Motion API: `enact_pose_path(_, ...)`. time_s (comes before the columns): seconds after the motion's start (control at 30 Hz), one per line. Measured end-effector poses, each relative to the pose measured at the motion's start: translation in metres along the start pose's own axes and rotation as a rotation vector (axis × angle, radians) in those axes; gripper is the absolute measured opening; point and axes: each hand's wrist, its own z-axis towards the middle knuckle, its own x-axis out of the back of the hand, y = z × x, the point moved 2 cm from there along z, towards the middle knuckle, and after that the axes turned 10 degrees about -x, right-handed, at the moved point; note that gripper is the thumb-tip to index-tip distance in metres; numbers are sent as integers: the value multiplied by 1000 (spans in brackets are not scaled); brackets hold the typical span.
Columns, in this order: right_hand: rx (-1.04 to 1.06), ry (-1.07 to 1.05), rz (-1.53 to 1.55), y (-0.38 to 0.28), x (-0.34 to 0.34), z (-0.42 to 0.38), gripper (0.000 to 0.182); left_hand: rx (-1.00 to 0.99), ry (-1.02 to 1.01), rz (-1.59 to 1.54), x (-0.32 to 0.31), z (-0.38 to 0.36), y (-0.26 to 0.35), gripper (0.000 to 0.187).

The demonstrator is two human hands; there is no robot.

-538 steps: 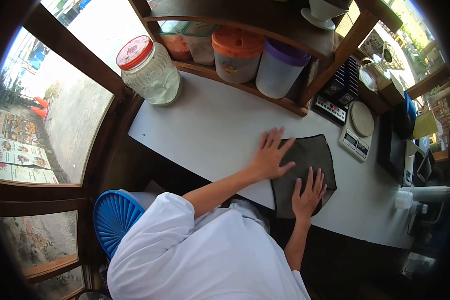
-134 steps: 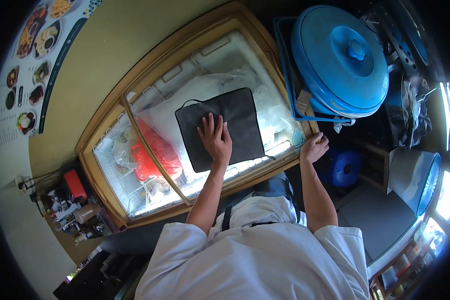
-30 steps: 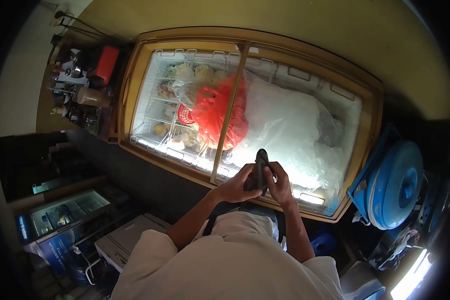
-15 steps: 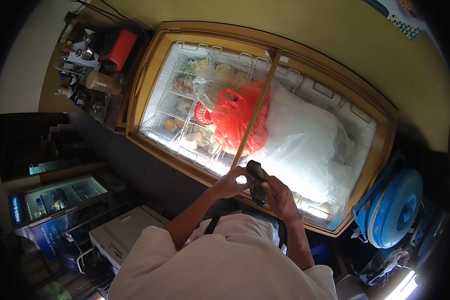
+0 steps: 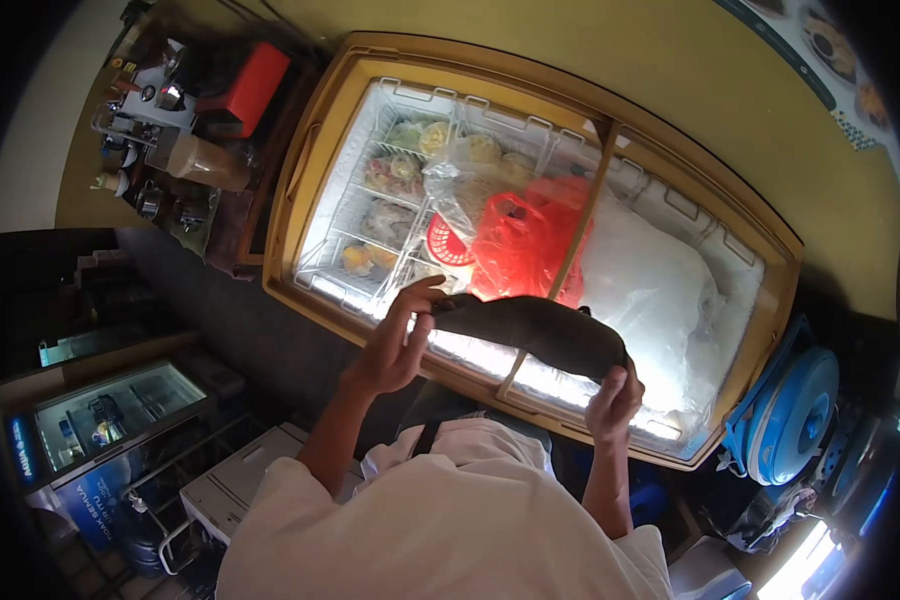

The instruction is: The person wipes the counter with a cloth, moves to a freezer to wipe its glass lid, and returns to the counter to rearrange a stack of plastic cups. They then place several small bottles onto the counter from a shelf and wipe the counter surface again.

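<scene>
A long dark strip of what looks like cloth [image 5: 545, 328] is stretched between my two hands, bowed upward in the middle. My left hand [image 5: 395, 345] grips its left end, fingers bent around it. At the other end my right hand [image 5: 615, 398] pinches the strip between thumb and fingers. The strip hangs over the near edge of a chest freezer [image 5: 288, 245] with a sliding glass top. Through the glass show a red plastic bag [image 5: 515, 245], a red plastic basket [image 5: 448, 240] and a large clear bag of white contents [image 5: 645, 290].
Wire baskets [image 5: 375, 215] with bagged food line the freezer's left side. A blue lidded cooler [image 5: 800, 415] stands at its right end. To the left are a counter with a red box [image 5: 245, 88] and a jar [image 5: 208, 160], and a glass-topped display cooler [image 5: 120, 400] lower down.
My hands have moved apart, left hand to the left and right hand to the right. The dark strip, bunched between them before, is now spread out wide.
</scene>
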Motion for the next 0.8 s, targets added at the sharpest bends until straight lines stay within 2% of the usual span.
enact_pose_path(0.03, 25, -20, 17, -15, -3, 1, 54, -34, 7, -32, 16, 5, 7, 16)
enact_pose_path(0.07, 48, -41, 36, -29, -6, 2, 56, 11, 86, -85, 26, 10, 20, 12)
enact_pose_path(0.13, 157, -63, -29, -48, -14, 4, 58, 24, 74, 82, 58, 6, 30, 12)
enact_pose_path(0.17, 229, -70, 45, -63, -22, 9, 57, -60, 157, 71, 65, 14, 35, 15)
enact_pose_path(0.23, 290, -104, 136, -91, -44, 26, 53, -29, 169, 126, 88, 27, 46, 15)
enact_pose_path(0.3, 197, -163, 145, -95, -71, 51, 46, -2, 164, 208, 107, 43, 22, 16)
enact_pose_path(0.33, 115, -193, 140, -87, -90, 67, 44, 27, 174, 222, 115, 49, -3, 17)
enact_pose_path(0.4, 94, -96, -58, -59, -135, 96, 44, 102, 148, 342, 128, 61, -69, 24)
enact_pose_path(0.43, -86, -221, 9, -59, -146, 100, 47, 174, 137, 582, 131, 57, -101, 33)
enact_pose_path(0.47, -19, -188, -68, -54, -150, 98, 48, 145, 109, 887, 130, 48, -130, 45)
enact_pose_path(0.53, 110, -119, -220, -20, -155, 87, 52, 277, 250, 671, 109, 36, -161, 71)
enact_pose_path(0.63, 15, -53, -304, 35, -139, 60, 51, 400, 186, 713, 46, 22, -170, 95)
enact_pose_path(0.67, -74, -31, -266, 50, -130, 49, 50, 443, 131, 783, 34, 23, -181, 99)
enact_pose_path(0.73, 30, 47, -336, 73, -102, 31, 46, 525, 10, 921, 19, 23, -203, 108)
enact_pose_path(0.77, -107, 97, -365, 87, -85, 19, 44, 470, 22, 1004, 19, 26, -212, 103)
enact_pose_path(0.8, -130, 167, -384, 108, -65, 8, 42, 459, 26, 1030, 22, 32, -221, 102)
